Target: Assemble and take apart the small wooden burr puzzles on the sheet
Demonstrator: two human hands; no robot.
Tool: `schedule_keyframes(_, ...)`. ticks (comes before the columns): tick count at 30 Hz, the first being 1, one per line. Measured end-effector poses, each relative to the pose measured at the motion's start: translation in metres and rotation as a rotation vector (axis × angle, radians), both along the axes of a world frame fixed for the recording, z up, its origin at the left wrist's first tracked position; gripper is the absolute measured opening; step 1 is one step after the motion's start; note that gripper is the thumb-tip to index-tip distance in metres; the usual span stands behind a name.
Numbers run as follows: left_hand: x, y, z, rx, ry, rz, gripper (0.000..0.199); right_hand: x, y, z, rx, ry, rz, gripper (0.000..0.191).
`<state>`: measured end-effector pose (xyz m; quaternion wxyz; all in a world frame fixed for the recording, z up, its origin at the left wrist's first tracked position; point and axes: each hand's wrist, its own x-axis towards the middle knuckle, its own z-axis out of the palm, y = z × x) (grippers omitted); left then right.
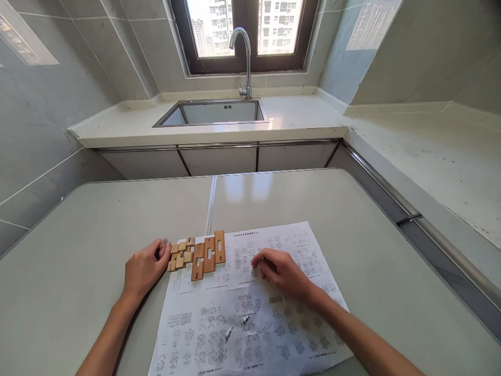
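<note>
The left hand rests beside the wooden pieces, its grip curled closed. The pieces stand side by side on the upper left of the sheet, which lies on the tabletop. The right hand is over the sheet, fingers bent; whether its grip is together, I cannot tell.

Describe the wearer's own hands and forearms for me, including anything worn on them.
The bare left hand and bare right hand show no gloves, rings or watch. The left forearm and right forearm show no sleeves.
</note>
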<state>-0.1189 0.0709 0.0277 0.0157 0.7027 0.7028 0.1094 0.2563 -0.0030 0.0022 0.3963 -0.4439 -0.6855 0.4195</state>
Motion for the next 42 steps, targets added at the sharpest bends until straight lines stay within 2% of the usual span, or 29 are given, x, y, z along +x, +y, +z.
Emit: schedule_keyframes(42,0.0035,-0.0021,0.0009,-0.009,-0.020,0.013,0.040,0.0004,-0.0023,0.0012,-0.003,-0.031,-0.006,0.027)
